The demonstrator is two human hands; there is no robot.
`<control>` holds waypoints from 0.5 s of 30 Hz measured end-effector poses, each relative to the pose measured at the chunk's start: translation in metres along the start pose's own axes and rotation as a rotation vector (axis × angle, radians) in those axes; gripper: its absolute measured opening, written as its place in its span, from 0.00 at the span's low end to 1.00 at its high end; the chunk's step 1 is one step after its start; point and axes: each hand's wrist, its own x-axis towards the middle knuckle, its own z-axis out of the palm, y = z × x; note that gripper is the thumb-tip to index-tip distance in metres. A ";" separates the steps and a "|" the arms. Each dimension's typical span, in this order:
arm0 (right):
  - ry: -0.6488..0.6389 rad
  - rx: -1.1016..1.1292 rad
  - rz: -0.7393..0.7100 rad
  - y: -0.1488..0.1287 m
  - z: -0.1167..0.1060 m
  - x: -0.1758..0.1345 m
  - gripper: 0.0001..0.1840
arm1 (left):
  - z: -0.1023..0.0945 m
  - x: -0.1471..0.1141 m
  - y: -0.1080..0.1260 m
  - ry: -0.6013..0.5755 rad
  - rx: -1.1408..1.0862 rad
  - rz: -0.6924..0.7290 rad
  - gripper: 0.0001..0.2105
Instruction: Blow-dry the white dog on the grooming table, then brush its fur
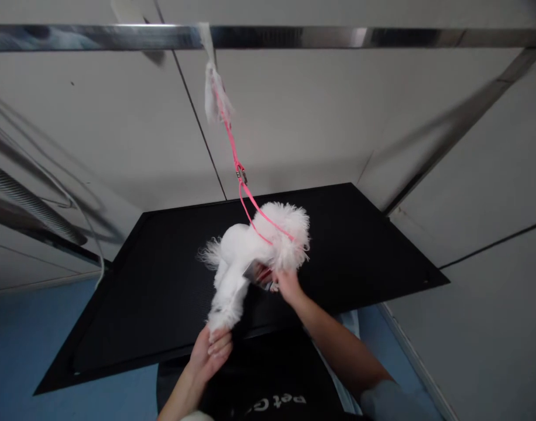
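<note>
A white fluffy dog (246,242) stands on a black grooming table (162,280), with a pink loop leash (254,204) around its neck area. My left hand (212,351) is closed around the lower end of one of its legs (228,298), drawing it out toward me past the table's near edge. My right hand (288,286) is closed on a grooming tool with a flat silvery head and red parts (259,273), against or close to the dog's underside. Blur and fur keep the tool's exact kind from showing.
The leash hangs from a white cloth tie (215,96) on a shiny metal bar (272,37) crossing above the table. A ribbed grey hose (31,202) and a white cable run along the left. A pale wall stands behind, and a black apron (268,374) covers my front.
</note>
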 end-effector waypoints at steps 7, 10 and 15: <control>-0.067 0.023 0.032 0.010 0.003 -0.008 0.20 | 0.020 0.001 -0.005 -0.004 0.199 -0.018 0.22; 0.143 0.026 -0.002 0.010 -0.001 -0.010 0.21 | 0.023 0.003 -0.009 -0.034 0.330 0.038 0.23; -0.183 0.003 0.116 0.016 0.000 -0.019 0.16 | 0.022 0.004 -0.016 0.001 0.433 0.108 0.22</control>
